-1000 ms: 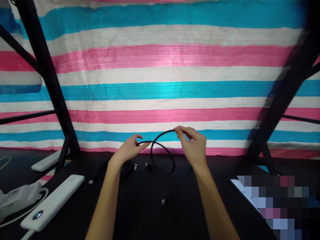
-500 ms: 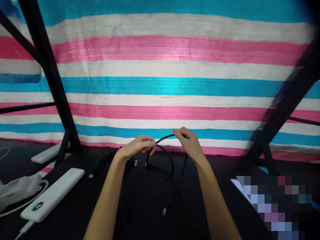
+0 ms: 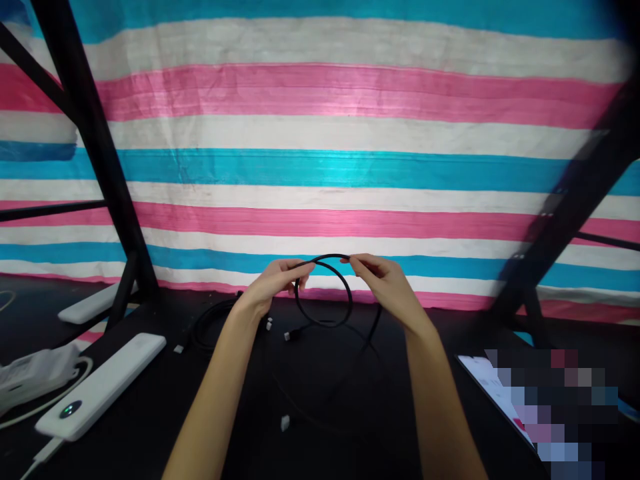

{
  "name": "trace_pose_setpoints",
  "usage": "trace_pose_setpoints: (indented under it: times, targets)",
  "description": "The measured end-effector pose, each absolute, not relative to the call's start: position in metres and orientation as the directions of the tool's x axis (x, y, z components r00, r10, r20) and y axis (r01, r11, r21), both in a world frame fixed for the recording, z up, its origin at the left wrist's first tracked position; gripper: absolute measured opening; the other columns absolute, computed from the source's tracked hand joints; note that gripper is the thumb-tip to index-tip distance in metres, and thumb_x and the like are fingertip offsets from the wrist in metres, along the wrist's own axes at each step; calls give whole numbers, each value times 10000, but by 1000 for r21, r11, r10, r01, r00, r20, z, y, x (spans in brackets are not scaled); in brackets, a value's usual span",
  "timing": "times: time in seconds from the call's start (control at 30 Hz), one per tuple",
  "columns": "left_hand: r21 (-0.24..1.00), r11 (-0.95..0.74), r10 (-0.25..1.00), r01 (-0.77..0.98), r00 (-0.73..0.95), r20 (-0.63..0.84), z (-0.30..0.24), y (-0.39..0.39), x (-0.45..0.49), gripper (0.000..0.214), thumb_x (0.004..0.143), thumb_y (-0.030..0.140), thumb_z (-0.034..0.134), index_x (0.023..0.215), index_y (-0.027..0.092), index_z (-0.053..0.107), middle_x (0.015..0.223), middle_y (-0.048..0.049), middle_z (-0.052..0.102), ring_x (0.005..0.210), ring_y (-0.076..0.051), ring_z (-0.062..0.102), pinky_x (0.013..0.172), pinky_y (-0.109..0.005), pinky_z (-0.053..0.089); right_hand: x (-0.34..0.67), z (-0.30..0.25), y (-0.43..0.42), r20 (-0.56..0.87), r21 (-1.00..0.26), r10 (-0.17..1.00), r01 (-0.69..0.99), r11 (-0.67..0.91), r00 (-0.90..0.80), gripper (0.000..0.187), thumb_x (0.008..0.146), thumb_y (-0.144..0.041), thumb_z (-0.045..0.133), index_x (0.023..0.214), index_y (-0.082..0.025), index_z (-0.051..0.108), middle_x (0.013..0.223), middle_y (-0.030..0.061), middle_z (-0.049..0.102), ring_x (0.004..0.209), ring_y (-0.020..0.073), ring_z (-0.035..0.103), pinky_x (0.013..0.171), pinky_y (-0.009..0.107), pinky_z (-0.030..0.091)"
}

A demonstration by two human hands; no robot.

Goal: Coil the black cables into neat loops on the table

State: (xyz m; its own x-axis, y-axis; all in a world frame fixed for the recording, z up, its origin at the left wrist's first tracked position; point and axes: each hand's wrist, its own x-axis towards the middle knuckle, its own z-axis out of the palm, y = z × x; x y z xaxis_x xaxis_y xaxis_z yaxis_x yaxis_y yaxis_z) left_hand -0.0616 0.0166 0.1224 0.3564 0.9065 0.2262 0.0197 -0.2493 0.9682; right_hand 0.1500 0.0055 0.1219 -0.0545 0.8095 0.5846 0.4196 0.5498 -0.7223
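Note:
A black cable [image 3: 350, 301] hangs in a round loop between my two hands, just above the black table. My left hand [image 3: 277, 283] pinches it between thumb and fingers at the loop's upper left, where the strands cross. At the upper right, my right hand [image 3: 383, 277] grips the same cable, and a length drops from below it to the table. Beneath the loop lies a plug [image 3: 290, 335] with a metal tip. Closer to me rests another pale connector [image 3: 285, 423]. Whether it belongs to the held cable I cannot tell.
Left of my left arm lies a coiled black cable [image 3: 200, 330] with a metal plug [image 3: 179, 349]. Further left are a white power bank [image 3: 107, 387] and a white adapter [image 3: 40, 377]. A phone [image 3: 493, 390], partly blurred, lies right. Black frame posts [image 3: 95, 153] stand before a striped sheet [image 3: 330, 170].
Both hands have risen slightly with the cable. The loop is now lifted and rounder. The pale connector on the table has shifted left.

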Motion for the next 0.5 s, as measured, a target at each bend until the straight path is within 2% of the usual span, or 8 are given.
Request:
trace_pose_setpoints:
  times: [0.13, 0.23, 0.4, 0.5]
  targets:
    - [963, -266, 919, -43, 292, 266, 123, 18, -67, 297, 756, 411, 636, 643, 137, 614, 638, -6, 574, 599, -89, 492, 646, -228, 369, 160, 121, 6, 581, -745, 813, 378, 550, -38, 252, 790, -412, 602, 864, -202, 718, 858, 58, 686, 789, 181, 584, 694, 309, 427]
    - [950, -311, 900, -23, 314, 302, 122, 17, -62, 345, 805, 430, 574, 647, 130, 643, 686, -43, 631, 690, -115, 551, 730, -240, 388, 153, 123, 3, 634, -690, 770, 396, 606, -73, 224, 800, -366, 600, 902, -211, 725, 869, 58, 679, 790, 180, 588, 690, 313, 430]
    - [942, -336, 884, -4, 343, 317, 120, 15, -48, 338, 806, 435, 562, 691, 133, 660, 686, -51, 655, 660, -125, 569, 681, -245, 403, 130, 123, -1, 717, -551, 685, 500, 669, -127, 200, 804, -315, 601, 917, -215, 732, 830, 51, 629, 664, 134, 514, 600, 284, 406]
    - [937, -349, 898, -1, 288, 334, 121, 15, -47, 353, 793, 459, 570, 680, 135, 656, 680, -56, 659, 664, -143, 589, 681, -258, 424, 124, 121, 0, 727, -552, 675, 482, 681, -121, 212, 791, -327, 618, 941, -217, 719, 849, 51, 639, 694, 141, 534, 624, 285, 419]
